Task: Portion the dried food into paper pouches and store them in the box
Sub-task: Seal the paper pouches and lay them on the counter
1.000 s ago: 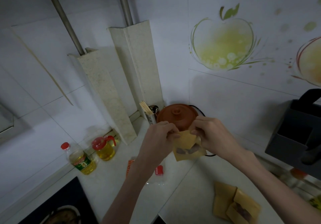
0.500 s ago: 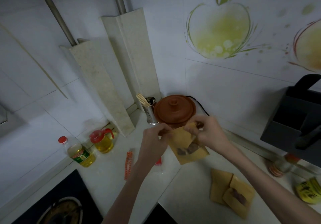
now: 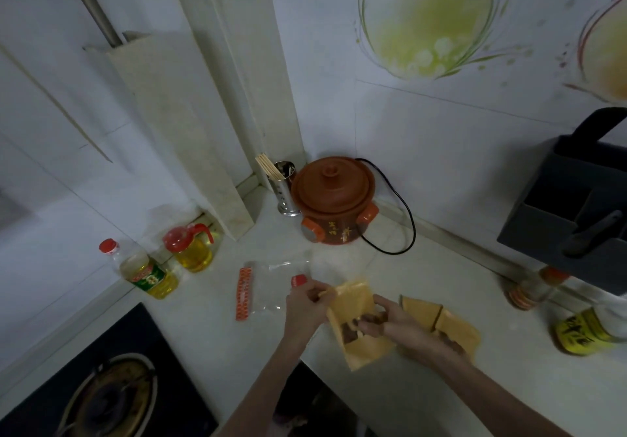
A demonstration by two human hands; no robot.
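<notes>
The left hand (image 3: 303,304) pinches the top corner of the flat yellow paper pouch (image 3: 359,321) and the right hand (image 3: 390,321) grips its middle, likely to keep the dark dried food (image 3: 349,333) inside, just above the white desk (image 3: 424,280).

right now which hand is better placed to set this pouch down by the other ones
Right. The right hand grips the pouch at its middle, next to the pouches on the counter. The left hand only pinches the top corner, on the far side.
</notes>
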